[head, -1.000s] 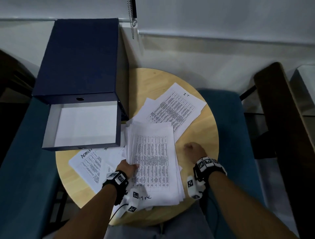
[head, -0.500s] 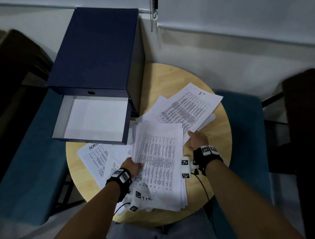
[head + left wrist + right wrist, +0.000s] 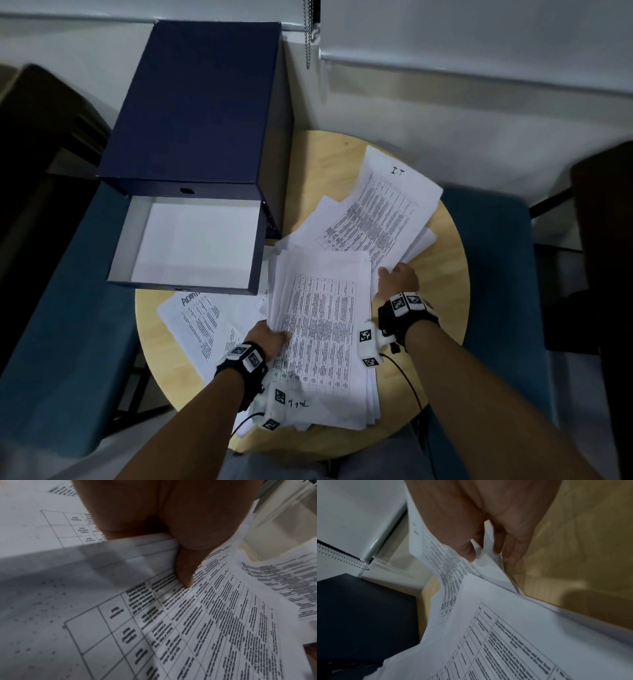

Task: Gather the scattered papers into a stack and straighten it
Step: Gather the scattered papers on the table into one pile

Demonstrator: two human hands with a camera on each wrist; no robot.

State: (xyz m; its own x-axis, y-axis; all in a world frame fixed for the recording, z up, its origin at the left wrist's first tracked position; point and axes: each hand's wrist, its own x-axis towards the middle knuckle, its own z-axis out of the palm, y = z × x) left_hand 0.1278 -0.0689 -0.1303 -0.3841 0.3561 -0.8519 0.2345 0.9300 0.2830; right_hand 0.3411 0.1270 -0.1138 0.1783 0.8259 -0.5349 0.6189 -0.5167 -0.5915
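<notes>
Halfway, I judge — left hand (image 3: pixel 270 337) pinches main stack (image 3: pixel 322 329); right hand (image 3: pixel 399 277) pinches far sheets (image 3: pixel 380 212); sheet by box (image 3: pixel 195 318) still loose, nothing squared.

Both arms reach forward, and each wrist wears a black band with white marked blocks. The left hand (image 3: pixel 269 339) is low and close to the body. Its thumb (image 3: pixel 184 573) lies on top of the near stack of papers (image 3: pixel 322 329) and the other fingers are tucked under the edge, so the grip pinches the sheets. The right hand (image 3: pixel 399 279) is farther out and to the right. Its thumb and fingers (image 3: pixel 513 550) are curled around the corner of the far sheets (image 3: pixel 383 212), with thin paper edges between them.
</notes>
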